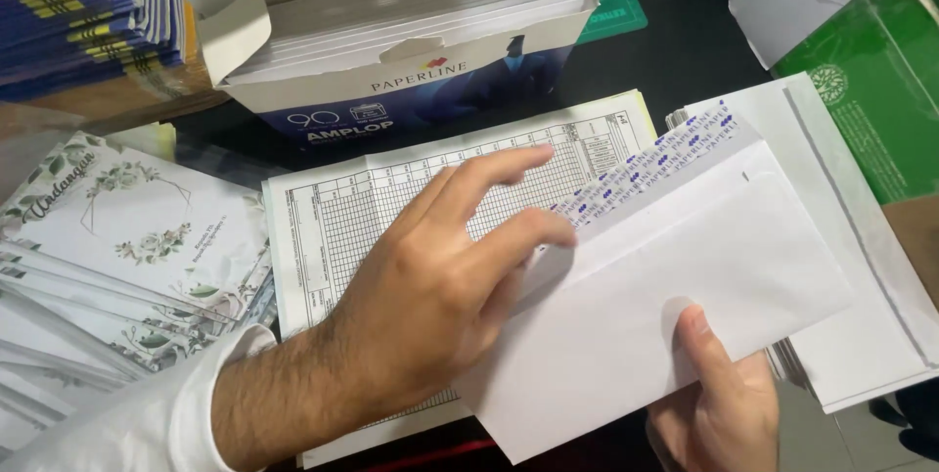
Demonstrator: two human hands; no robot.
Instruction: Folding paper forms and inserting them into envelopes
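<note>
A white envelope [685,267] with its flap open is held tilted over the desk. My right hand [719,399] grips its lower edge, thumb pressed on the front. My left hand [445,286] rests on the envelope's left end, fingers curled at the open mouth, index finger stretched out above. Under both lies a printed sheet with a fine grid [391,198]. Whether anything is inside the envelope is hidden.
An open box of white envelopes [411,32] stands at the back. Floral printed cards [127,237] are fanned out at the left. A stack of white envelopes [861,276] lies at the right, beside a green booklet [871,90]. Coloured booklets [68,12] are piled far left.
</note>
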